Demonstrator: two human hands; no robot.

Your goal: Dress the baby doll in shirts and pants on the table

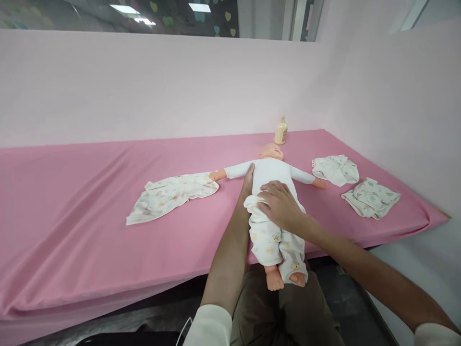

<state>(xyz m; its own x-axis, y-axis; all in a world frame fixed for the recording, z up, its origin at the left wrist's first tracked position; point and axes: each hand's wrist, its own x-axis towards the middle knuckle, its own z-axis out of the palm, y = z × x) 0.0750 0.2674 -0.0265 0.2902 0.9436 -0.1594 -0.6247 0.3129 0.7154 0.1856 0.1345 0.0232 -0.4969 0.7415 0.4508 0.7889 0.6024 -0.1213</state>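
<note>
A baby doll lies on its back on the pink-covered table, arms spread and feet toward me. It wears a white long-sleeved top and white patterned pants, whose waistband is bunched at the hips. My left hand grips the doll's side below the armpit; its thumb shows, while the other fingers are hidden behind the body. Across the belly rests my right hand, fingers stretched out and slightly apart, touching the top just above the waistband. Both doll feet stick out of the pant legs at the table's front edge.
A patterned white garment lies spread on the pink sheet, under the doll's hand at left. Two folded cloths, one white and one patterned, lie at right. A pump bottle stands behind the doll's head, near the wall.
</note>
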